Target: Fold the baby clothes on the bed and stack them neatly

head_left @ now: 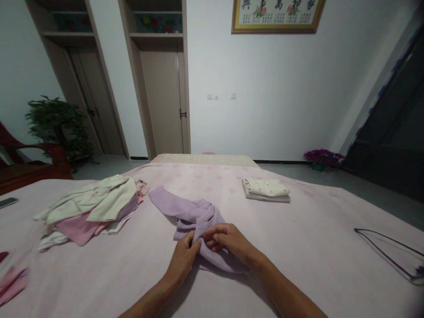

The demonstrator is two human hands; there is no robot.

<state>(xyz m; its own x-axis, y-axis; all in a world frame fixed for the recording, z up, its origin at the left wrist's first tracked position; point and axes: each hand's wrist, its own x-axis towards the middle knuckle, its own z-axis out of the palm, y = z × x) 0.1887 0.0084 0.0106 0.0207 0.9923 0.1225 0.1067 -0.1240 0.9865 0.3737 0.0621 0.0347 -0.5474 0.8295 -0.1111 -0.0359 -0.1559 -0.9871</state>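
Observation:
A lilac garment lies bunched on the pink bedspread, one long narrow part stretching to the far left. It looks like a sleeved top or trousers; I cannot tell which. My left hand pinches a fold of it between thumb and fingers at the near side. Just to the right, my right hand has its fingers curled into the same cloth, close to the left thumb. The fingertips of the right hand are partly hidden in the fabric.
A loose heap of clothes lies on the left. Folded clothes are stacked at the back right. A black wire hanger-like frame lies at the right, a phone at the far left. The bedspread is pink.

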